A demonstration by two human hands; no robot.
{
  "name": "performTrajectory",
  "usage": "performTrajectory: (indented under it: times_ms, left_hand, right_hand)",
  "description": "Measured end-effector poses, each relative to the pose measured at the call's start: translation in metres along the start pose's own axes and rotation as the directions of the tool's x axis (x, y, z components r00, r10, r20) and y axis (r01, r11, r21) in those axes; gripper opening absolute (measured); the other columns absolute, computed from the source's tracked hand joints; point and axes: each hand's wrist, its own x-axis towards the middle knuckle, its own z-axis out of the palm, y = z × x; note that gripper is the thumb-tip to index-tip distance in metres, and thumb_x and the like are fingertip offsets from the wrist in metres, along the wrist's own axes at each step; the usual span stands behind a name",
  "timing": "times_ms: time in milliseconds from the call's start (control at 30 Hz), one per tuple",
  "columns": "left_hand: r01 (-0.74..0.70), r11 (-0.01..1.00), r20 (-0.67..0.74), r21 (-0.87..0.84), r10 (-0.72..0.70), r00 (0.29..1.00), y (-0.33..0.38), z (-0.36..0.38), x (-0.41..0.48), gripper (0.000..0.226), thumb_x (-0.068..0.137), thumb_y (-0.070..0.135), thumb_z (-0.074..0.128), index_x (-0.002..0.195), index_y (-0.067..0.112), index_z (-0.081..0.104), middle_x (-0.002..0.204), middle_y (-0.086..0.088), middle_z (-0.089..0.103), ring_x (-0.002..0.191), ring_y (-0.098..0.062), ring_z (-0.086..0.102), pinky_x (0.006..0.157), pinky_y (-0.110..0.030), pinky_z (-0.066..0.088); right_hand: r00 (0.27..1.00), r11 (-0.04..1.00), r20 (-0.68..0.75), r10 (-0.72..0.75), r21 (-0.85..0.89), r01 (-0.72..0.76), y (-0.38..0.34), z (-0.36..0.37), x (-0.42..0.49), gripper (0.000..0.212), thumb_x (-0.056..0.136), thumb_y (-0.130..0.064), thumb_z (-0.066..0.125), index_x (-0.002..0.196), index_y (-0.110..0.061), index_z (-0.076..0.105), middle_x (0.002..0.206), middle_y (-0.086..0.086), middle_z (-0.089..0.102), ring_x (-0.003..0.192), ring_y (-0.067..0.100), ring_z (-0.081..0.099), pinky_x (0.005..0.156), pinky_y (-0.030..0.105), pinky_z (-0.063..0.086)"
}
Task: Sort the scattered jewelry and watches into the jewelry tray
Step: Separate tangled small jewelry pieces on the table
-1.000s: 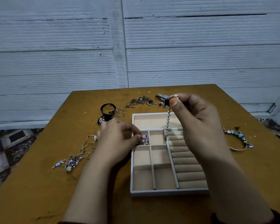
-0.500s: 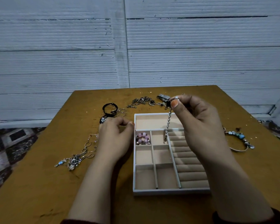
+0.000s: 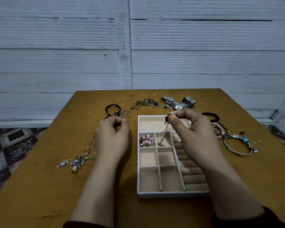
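Your right hand dangles a beaded chain into the jewelry tray.
Thumb and forefinger pinch the chain's top end above the tray's wide back compartment. The chain hangs down, and its lower end lies in the small compartment just right of the one holding the pink bead bracelet. Your left hand hovers left of the tray, near the black cord bracelet, with its fingers curled and thumb meeting fingertip; you cannot tell whether they hold anything. A silver watch lies on the surface behind the tray, its dial too small to read.
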Motion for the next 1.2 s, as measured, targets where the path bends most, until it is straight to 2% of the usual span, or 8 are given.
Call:
performTrajectory:
  times_ms: [100, 200, 400, 500, 700, 1067, 1200]
  left_hand:
    - [0.001, 1.0, 0.009, 0.003, -0.001, 1.0, -0.0021, 0.0012, 0.0006, 0.023, 0.072, 0.044, 0.049, 0.07, 0.024, 0.061, 0.087, -0.005, 0.066, 0.09, -0.029, 0.06, 0.084, -0.047, 0.051]
    - [-0.005, 1.0, 0.013, 0.002, 0.005, 1.0, -0.0044, 0.0026, 0.0019, 0.024, 0.072, 0.045, 0.049, 0.071, 0.025, 0.062, 0.088, -0.004, 0.066, 0.091, -0.029, 0.06, 0.084, -0.049, 0.051]
    - [-0.015, 1.0, 0.011, 0.002, 0.015, 1.0, -0.0074, 0.0033, 0.0032, 0.024, 0.072, 0.045, 0.05, 0.071, 0.025, 0.063, 0.086, -0.004, 0.065, 0.09, -0.029, 0.06, 0.082, -0.049, 0.052]
    - [-0.011, 1.0, 0.012, 0.004, 0.011, 1.0, -0.0086, 0.004, 0.004, 0.024, 0.072, 0.045, 0.05, 0.071, 0.025, 0.062, 0.086, -0.004, 0.066, 0.089, -0.029, 0.06, 0.082, -0.049, 0.052]
    - [-0.01, 1.0, 0.004, 0.011, 0.01, 1.0, -0.0077, 0.0036, 0.004, 0.025, 0.071, 0.045, 0.049, 0.072, 0.024, 0.063, 0.089, -0.005, 0.066, 0.091, -0.028, 0.06, 0.084, -0.048, 0.052]
    - [0.003, 1.0, 0.0, 0.018, -0.003, 1.0, -0.0061, 0.0035, 0.003, 0.025, 0.07, 0.05, 0.047, 0.074, 0.031, 0.063, 0.088, -0.003, 0.066, 0.089, -0.03, 0.062, 0.082, -0.048, 0.053]
    - [0.002, 1.0, 0.001, 0.01, -0.002, 1.0, -0.0061, 0.0031, 0.0021, 0.025, 0.069, 0.05, 0.047, 0.072, 0.031, 0.062, 0.087, -0.004, 0.066, 0.088, -0.031, 0.062, 0.081, -0.049, 0.053]
  right_hand:
    - [1.0, 0.993, 0.0, 0.021, -0.115, -0.021, 0.003, 0.0024, -0.0014, 0.014, 0.081, -0.047, 0.06, 0.074, -0.036, 0.061, 0.101, -0.013, 0.065, 0.106, 0.017, 0.057, 0.095, 0.043, 0.042]
    - [1.0, 0.974, 0.024, 0.014, -0.226, -0.009, 0.0034, 0.0031, -0.0025, 0.017, 0.086, -0.041, 0.063, 0.07, -0.038, 0.057, 0.107, -0.009, 0.064, 0.111, 0.022, 0.053, 0.098, 0.05, 0.039]
    - [0.999, 0.91, 0.048, 0.017, -0.415, 0.004, 0.0034, 0.0037, -0.004, 0.007, 0.086, -0.038, 0.062, 0.08, -0.035, 0.063, 0.103, -0.005, 0.062, 0.112, 0.023, 0.048, 0.099, 0.045, 0.036]
    - [0.998, 0.852, 0.06, 0.037, -0.524, 0.0, 0.0029, 0.0039, -0.0044, 0.008, 0.086, -0.041, 0.06, 0.085, -0.035, 0.065, 0.107, -0.007, 0.059, 0.116, 0.022, 0.043, 0.096, 0.037, 0.031]
    - [0.991, 0.758, 0.105, 0.085, -0.652, 0.004, 0.0033, 0.0046, -0.0053, 0.013, 0.086, -0.045, 0.06, 0.092, -0.036, 0.068, 0.113, -0.008, 0.055, 0.12, 0.022, 0.036, 0.095, 0.036, 0.025]
    - [0.988, 0.754, 0.117, 0.101, -0.657, 0.001, 0.0026, 0.0045, -0.0063, 0.02, 0.085, -0.047, 0.062, 0.099, -0.036, 0.071, 0.114, -0.01, 0.055, 0.125, 0.019, 0.03, 0.101, 0.04, 0.022]
    - [0.991, 0.763, 0.109, 0.079, -0.646, 0.011, 0.0028, 0.0043, -0.0061, 0.02, 0.085, -0.046, 0.062, 0.101, -0.036, 0.07, 0.112, -0.011, 0.054, 0.123, 0.019, 0.032, 0.098, 0.038, 0.024]
